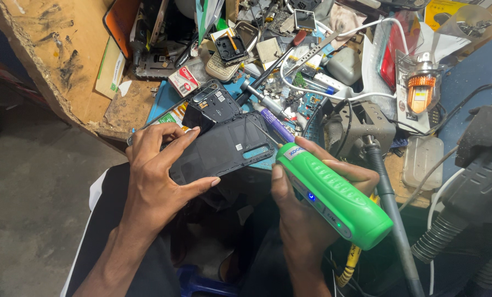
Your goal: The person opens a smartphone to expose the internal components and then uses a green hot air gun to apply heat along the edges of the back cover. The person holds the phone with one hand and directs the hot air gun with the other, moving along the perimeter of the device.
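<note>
**My hands and what I'm wearing**

I'm looking down at my two bare hands. My left hand (158, 176) is showing no glove, no ring, no watch, and the forearm behind it is running uncovered to the bottom edge. My right hand (304, 212) is just as bare, nails cut short. Nothing is showing at either wrist, no sleeve, no strap. Below, I'm wearing dark clothing over my lap, and a pale edge of cloth is showing along its left side.

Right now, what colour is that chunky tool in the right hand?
Bright green, with a purple tip, seen in the head view: the electric screwdriver held by the right hand.
</note>
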